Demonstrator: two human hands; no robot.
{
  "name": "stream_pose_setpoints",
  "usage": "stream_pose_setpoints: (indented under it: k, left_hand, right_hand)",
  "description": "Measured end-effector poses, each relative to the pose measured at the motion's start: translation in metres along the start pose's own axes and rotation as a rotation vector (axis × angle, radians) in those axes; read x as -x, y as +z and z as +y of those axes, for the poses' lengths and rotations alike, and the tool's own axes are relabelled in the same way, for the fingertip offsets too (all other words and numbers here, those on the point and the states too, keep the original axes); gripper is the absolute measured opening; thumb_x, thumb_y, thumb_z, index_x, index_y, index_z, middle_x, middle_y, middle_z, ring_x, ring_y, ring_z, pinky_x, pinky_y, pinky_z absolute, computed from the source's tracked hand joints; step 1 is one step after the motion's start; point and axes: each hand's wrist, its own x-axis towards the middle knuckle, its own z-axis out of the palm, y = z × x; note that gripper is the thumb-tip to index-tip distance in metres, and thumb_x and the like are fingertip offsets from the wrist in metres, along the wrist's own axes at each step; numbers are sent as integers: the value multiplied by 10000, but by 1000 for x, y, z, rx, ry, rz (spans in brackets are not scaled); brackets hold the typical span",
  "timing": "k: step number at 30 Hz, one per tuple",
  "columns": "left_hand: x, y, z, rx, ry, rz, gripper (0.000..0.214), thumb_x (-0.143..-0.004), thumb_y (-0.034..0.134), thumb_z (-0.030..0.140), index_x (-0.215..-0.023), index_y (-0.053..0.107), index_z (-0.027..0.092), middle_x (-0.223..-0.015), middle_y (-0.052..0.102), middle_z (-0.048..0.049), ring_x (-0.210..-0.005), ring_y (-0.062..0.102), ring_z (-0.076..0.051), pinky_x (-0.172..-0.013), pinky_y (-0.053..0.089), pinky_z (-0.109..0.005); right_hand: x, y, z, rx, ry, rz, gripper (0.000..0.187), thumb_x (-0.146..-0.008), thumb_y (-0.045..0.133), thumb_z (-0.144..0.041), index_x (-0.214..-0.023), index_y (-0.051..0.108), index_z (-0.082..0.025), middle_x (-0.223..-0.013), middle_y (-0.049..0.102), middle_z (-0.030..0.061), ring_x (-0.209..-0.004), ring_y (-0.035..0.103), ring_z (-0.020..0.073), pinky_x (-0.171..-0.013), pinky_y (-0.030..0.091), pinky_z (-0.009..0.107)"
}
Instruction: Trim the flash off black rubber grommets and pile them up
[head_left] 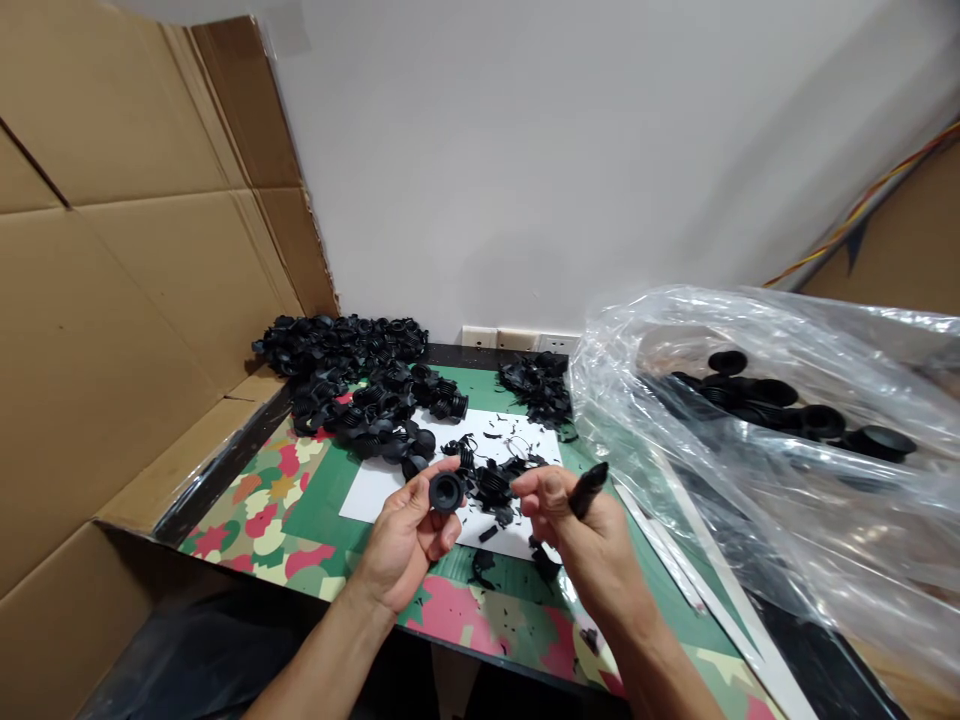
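My left hand (412, 530) is closed around the edge of a round black rubber bellows boot (447, 492), its open ring facing me. In my right hand (574, 530) is a slim tool with a black handle (588, 490), which sticks out above the thumb; its working end is hidden, so its kind cannot be made out. The right fingertips are a little to the right of the boot, apart from it. Behind both hands, a white sheet (367, 490) carries black rubber scraps (499, 485) and thin trimmings.
A heap of black ribbed boots (345, 350) covers the back left beside a cardboard wall (150, 260). Scraps are piled (536, 385) at the back, near wall sockets (517, 340). A clear plastic bag (622, 350) with more black boots (772, 392) lies at right.
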Motion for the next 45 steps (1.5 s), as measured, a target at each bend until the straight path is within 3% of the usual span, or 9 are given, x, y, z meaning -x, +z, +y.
stream_pose_setpoints:
  k: [7, 10, 14, 17, 22, 28, 34, 45]
  left_hand:
    - [1, -2, -1, -103, 40, 6, 573, -687, 704, 559, -1114, 665, 179, -645, 547, -8, -456, 453, -70, -411, 205, -183]
    - [2, -4, -2, -324, 177, 34, 618, -623, 755, 553, -1091, 689, 155, -548, 466, 29, -484, 418, -80, -440, 260, -193]
    - [4, -6, -2, -621, 398, 55, 490, -601, 813, 417, -1027, 733, 188, -667, 535, 5, -566, 420, -102, -528, 369, -224]
    - [6, -5, -1, -733, 445, 56, 433, -619, 810, 328, -1033, 733, 226, -677, 543, 14, -566, 425, -101, -538, 385, -220]
    - [7, -4, -1, -688, 371, 109, 307, -619, 798, 260, -914, 754, 189, -553, 546, 26, -509, 451, -100, -494, 393, -209]
    - [4, -4, -1, -552, 307, 115, 287, -603, 796, 196, -882, 736, 161, -521, 571, 28, -481, 478, -93, -467, 401, -195]
    - [3, -4, -1, -579, 356, 137, 274, -596, 806, 206, -859, 741, 165, -549, 581, 25, -503, 487, -91, -485, 415, -191]
    - [2, -4, -3, -625, 434, 144, 254, -586, 815, 200, -833, 754, 189, -608, 585, 19, -533, 490, -102, -503, 434, -207]
  right_hand:
    - [7, 17, 1, 114, -41, -62, 389, -777, 580, -538, -677, 610, -164, -542, 449, -25, -495, 364, 113, -463, 309, 238]
    - [7, 24, 3, 75, -9, -124, 372, -767, 589, -521, -692, 619, -158, -558, 469, -24, -505, 368, 114, -488, 322, 245]
    - [7, 29, 7, 3, 68, -170, 335, -728, 632, -489, -731, 631, -154, -593, 502, -18, -510, 379, 109, -491, 319, 244]
    - [7, 31, 12, -44, 122, -169, 309, -700, 661, -464, -689, 590, -163, -547, 449, -41, -481, 349, 93, -454, 288, 229]
    - [11, 32, 22, -149, 197, -119, 358, -694, 665, -516, -708, 565, -173, -479, 337, -84, -412, 277, 67, -391, 204, 209]
    - [12, 33, 23, -334, 296, -101, 395, -624, 733, -510, -708, 555, -167, -455, 294, -115, -380, 239, 44, -373, 185, 197]
    - [10, 34, 23, -444, 358, -107, 423, -567, 777, -487, -703, 541, -164, -467, 307, -123, -378, 216, 24, -372, 176, 185]
    - [8, 33, 24, -471, 377, -114, 394, -579, 777, -449, -686, 528, -164, -486, 325, -116, -381, 210, 19, -377, 158, 187]
